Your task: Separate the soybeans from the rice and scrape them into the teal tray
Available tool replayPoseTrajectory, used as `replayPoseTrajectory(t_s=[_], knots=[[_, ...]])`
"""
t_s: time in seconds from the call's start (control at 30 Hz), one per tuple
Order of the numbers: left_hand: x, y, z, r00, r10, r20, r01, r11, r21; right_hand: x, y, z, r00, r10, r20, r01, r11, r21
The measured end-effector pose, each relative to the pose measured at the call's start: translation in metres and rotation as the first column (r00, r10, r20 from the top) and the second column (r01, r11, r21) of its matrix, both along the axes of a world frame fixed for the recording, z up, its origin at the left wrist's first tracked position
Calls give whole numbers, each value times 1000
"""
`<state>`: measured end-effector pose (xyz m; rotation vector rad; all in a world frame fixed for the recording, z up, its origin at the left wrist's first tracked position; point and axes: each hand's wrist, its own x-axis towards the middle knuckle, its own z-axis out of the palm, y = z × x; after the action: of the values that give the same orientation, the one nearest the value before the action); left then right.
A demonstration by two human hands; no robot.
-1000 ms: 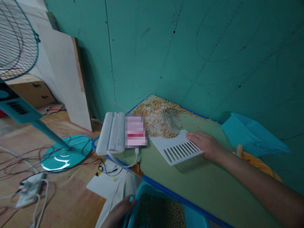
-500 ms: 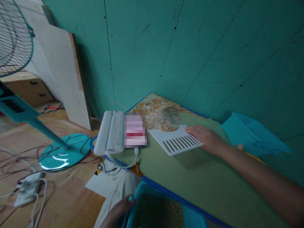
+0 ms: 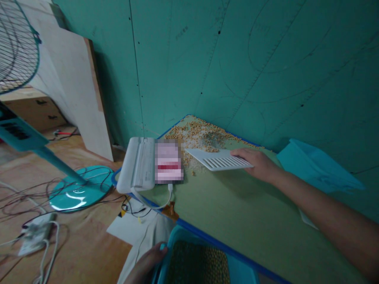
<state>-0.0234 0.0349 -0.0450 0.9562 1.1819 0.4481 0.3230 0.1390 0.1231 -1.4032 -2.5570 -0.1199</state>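
Observation:
My right hand [image 3: 256,159] grips the near right edge of a flat white slotted plastic plate [image 3: 211,157]. The plate's far edge sits at the front of a pile of tan beans mixed with whitish grains [image 3: 204,136], and a few beans rest on it. Low in the view, my left hand [image 3: 152,258] is closed on the rim of a teal tub [image 3: 174,236]. Inside the tub lie beans [image 3: 216,262], half of them in shadow. The left fingers are partly hidden behind the rim. A green table [image 3: 225,221] with a blue edge carries the pile.
A white device [image 3: 136,165] and a cabled, blurred-out screen [image 3: 168,157] stand at the table's left corner. A teal bag-like thing [image 3: 316,165] leans by the wall [image 3: 237,59]. Left on the floor are a teal fan [image 3: 79,189], loose cables and a power strip [image 3: 37,232].
The white plate has tilted and its near edge has risen, with my right hand slightly higher. Beans and grains now show on the table below it. My left hand holds its place.

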Motion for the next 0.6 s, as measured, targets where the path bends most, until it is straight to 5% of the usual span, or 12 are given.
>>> replayPoseTrajectory(t_s=[0.3,0.6], knots=[[3,-1,-1,996,17,-82,-16,1000,5,-7,14,14,994,-79,-69,75,995,-68],[5,-1,-6,1000,8,13,-8,1000,-9,-10,17,24,981,-177,-86,165,978,-127]])
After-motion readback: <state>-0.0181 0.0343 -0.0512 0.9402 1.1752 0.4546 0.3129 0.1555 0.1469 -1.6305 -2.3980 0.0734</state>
